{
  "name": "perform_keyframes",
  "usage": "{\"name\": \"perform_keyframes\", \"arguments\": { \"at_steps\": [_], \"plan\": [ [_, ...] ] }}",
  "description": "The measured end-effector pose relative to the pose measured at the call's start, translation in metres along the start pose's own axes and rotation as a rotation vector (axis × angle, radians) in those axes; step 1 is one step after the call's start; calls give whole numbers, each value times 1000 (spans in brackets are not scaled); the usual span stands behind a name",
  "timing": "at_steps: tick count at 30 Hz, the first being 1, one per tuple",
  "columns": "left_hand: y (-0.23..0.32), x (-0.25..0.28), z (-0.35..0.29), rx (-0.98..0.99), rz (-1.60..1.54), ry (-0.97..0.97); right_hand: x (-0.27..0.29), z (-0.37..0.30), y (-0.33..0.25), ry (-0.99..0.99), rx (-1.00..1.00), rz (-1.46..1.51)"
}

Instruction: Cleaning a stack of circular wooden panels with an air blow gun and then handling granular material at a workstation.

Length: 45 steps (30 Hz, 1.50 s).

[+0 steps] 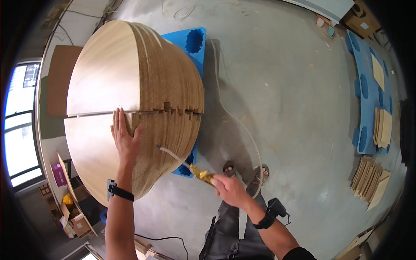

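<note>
Illumination is bright and generally even; daylight enters at the left through the window (19, 145), whose panes are overexposed nearly to white with blue fringing along the outer edge. A pale sheen lies across the top of the stack of boards (104, 65), and a soft-edged shadow falls to its right on the floor (299, 112). Central detail is acceptably sharp, while fisheye distortion bends straight edges toward the rim, where black vignetting closes off the corners.

Board stacks (175, 80) lie on a pallet (178, 39), left of a hose (240, 123).
</note>
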<state>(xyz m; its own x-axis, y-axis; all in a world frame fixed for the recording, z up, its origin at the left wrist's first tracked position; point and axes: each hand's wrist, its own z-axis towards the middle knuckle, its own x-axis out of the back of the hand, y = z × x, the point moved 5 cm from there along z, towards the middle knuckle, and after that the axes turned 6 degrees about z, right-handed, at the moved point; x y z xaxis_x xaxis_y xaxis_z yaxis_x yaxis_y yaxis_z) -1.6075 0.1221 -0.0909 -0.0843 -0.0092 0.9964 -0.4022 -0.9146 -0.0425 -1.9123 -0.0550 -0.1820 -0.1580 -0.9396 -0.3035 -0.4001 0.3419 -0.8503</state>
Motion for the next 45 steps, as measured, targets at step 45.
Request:
{"name": "perform_keyframes", "arguments": {
  "at_steps": [45],
  "plan": [
    [-18, -16, 10, -68, -154, -80, 56, 123, 206, 584, -118, -194]
  ]
}}
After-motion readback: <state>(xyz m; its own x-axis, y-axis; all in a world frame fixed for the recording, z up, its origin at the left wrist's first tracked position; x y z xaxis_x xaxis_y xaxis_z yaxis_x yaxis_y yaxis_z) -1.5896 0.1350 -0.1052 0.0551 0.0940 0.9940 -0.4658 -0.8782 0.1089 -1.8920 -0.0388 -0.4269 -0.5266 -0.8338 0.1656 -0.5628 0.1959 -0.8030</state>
